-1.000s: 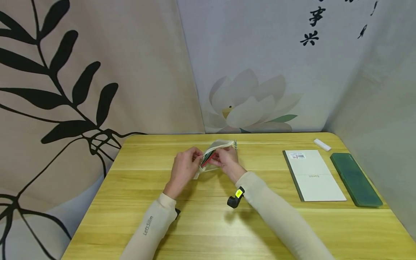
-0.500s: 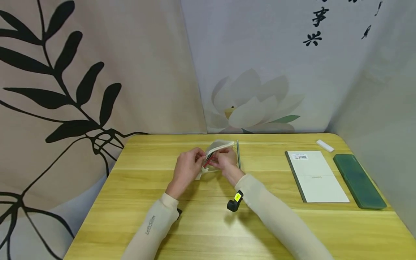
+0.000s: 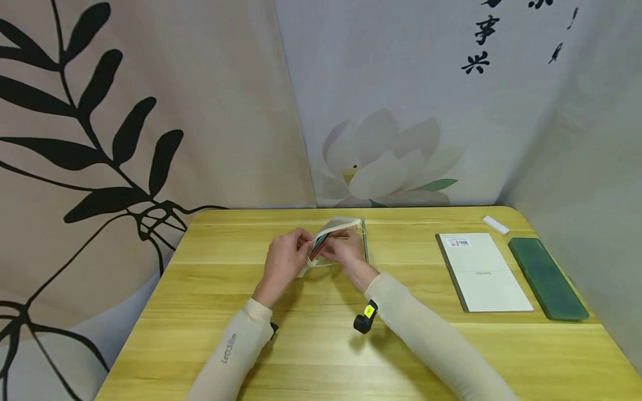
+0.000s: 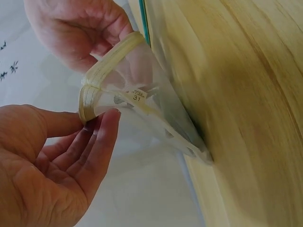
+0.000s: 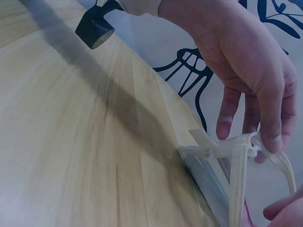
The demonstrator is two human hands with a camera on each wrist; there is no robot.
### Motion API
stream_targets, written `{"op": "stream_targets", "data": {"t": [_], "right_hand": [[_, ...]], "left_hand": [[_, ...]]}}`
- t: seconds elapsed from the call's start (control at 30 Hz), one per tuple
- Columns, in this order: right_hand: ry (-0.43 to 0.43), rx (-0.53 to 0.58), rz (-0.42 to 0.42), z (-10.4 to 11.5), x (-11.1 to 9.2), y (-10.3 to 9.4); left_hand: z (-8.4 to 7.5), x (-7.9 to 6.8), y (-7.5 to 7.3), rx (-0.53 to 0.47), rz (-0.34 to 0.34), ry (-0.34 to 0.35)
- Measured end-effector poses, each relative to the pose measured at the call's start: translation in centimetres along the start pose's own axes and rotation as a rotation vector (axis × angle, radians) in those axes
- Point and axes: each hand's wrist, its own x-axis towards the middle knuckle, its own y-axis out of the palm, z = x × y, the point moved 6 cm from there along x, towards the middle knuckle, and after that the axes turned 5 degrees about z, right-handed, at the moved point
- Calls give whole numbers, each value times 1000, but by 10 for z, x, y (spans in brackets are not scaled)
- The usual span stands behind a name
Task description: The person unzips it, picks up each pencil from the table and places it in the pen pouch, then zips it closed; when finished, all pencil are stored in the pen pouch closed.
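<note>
A translucent mesh zip pouch [image 4: 154,111] with a cream zipper edge stands with its mouth open near the back of the table. My left hand [image 3: 286,259] pinches the zipper edge between thumb and fingers, as the left wrist view [image 4: 57,165] shows too. At the mouth is my right hand [image 3: 346,249], its fingers bent into the opening; whether they grip anything is hidden. A red stick-like thing [image 3: 315,252] lies within the mouth beside darker ones, close to the right fingertips. Just right of that hand lies a thin teal stick [image 3: 365,240], perhaps a pencil.
On the table's right side lie a white notebook [image 3: 485,273] with a dark spine, a dark green flat case [image 3: 548,278] and a small white block [image 3: 496,225]. Patterned cloth [image 3: 241,100] hangs behind the table's back edge. A small black camera [image 3: 365,317] sits on the right wrist.
The right hand shifts slightly at the pouch's mouth, and the red thing changes its angle a little. More of the teal stick shows than a second ago. My left hand keeps its pinch.
</note>
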Motion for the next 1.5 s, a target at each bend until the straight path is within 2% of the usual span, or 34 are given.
{"op": "stream_targets", "data": {"t": [0.33,0.53,0.63,0.77,0.9,1.13,1.33,1.5], "right_hand": [[-45,-19,30,21,-15,-22],[-118,-15,-2,30,-15,-45],[-146,-60,-2,31,-12,-55],[-172,-185,17,30,-4,-70],[-138,-266,-7,26,9,-88],[-62,-301,-29,19,26,-112],[-48,-331,15,20,34,-117],[-19,-404,45,20,36,-114]], "left_hand": [[-1,2,-3,-27,-23,-3],[2,3,-4,-53,-18,-30],[3,3,-4,-66,-11,-46],[7,1,-5,-83,-10,-74],[8,-1,-6,-127,-5,-89],[9,-1,-5,-162,7,-99],[10,0,-5,-159,16,-97],[10,3,-5,-163,23,-92]]}}
